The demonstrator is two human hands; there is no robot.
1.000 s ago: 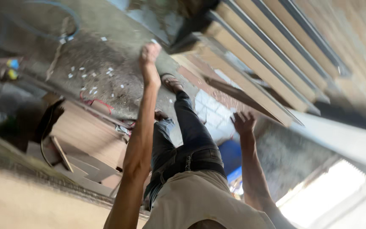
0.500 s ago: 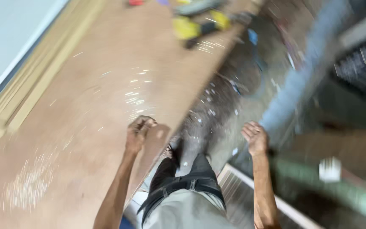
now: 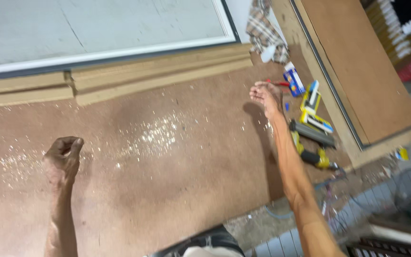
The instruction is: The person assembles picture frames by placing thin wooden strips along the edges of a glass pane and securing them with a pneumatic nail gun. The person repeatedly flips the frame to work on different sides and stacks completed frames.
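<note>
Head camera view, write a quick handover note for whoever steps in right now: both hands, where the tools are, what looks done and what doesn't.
Left hand: loosely curled, holding nothing, over the brown board.
Right hand: open, empty, reaching toward the tools at the board's right edge.
Tools: yellow nail gun, yellow and blue box and small blue box lie there, untouched.
Wood strips are stacked along the board's far edge.
Pale chips are scattered across the board, so some work looks done. No tool is picked up yet.
</note>
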